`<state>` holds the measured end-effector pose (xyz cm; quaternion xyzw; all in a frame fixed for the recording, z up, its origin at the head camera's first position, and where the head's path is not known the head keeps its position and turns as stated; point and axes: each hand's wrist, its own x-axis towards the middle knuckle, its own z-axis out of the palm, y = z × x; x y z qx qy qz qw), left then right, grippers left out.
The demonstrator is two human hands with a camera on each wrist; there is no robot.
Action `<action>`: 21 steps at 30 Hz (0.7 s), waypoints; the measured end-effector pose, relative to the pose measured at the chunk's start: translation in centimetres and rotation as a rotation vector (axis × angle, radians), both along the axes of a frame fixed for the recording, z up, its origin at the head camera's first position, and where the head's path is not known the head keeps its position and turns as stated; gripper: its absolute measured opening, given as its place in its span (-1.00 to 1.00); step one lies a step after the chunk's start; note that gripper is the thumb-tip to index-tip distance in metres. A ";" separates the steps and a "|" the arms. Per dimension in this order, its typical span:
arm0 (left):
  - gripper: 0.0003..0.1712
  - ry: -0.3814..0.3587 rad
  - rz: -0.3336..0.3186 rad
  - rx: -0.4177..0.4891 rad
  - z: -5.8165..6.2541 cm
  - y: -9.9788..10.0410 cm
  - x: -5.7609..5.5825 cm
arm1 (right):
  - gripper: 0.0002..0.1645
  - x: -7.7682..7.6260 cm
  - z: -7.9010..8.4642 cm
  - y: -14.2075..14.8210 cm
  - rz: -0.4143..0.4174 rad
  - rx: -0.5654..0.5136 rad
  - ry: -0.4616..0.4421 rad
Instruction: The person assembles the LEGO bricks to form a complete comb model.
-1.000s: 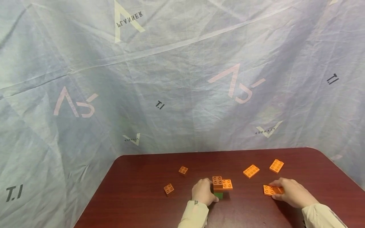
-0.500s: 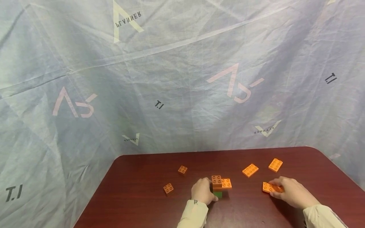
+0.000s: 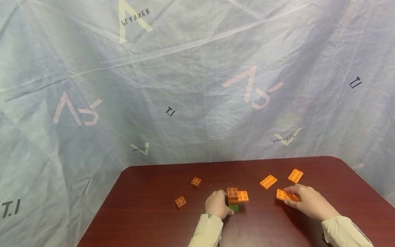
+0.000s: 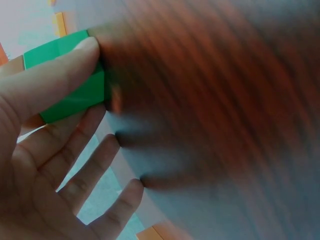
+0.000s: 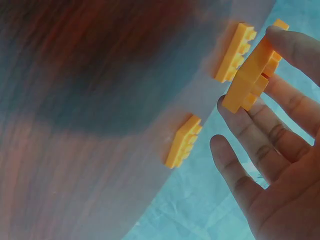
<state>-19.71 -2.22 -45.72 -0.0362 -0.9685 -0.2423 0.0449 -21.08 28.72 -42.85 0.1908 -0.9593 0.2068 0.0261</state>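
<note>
My left hand [image 3: 216, 204] pinches the green block [image 4: 75, 105] at the bottom of a small stack, its thumb across one face. The stack also has an orange plate brick [image 3: 243, 196] that juts out to the right and a darker orange square brick [image 3: 232, 194] on top. Over on the right, my right hand [image 3: 310, 202] holds a flat orange eight-stud-style brick [image 5: 250, 80] between thumb and fingers. In the right wrist view this brick is off the table, studs toward the palm. Part of it is hidden by the fingers in the head view.
Two flat orange bricks, one nearer [image 3: 268, 182] and one farther [image 3: 295, 176], lie beyond my right hand. Two small square bricks, one farther [image 3: 195, 182] and one nearer [image 3: 180, 202], lie left of the stack. A printed cloth [image 3: 185, 85] hangs behind the dark red table [image 3: 148, 206].
My right hand has raised the flat orange brick off the table and moved it slightly left and away from me. My left hand stays on the green block. The head view has shifted slightly.
</note>
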 end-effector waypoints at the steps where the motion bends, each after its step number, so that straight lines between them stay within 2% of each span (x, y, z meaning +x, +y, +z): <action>1: -0.36 0.000 -0.002 -0.001 0.0 -0.1 0.0 | -0.54 0.0 0.1 -0.1 0.002 -0.002 0.005; 21: -0.35 0.023 -0.012 -0.005 -0.1 -0.1 0.0 | -0.55 0.4 1.9 -2.3 0.065 -0.017 0.080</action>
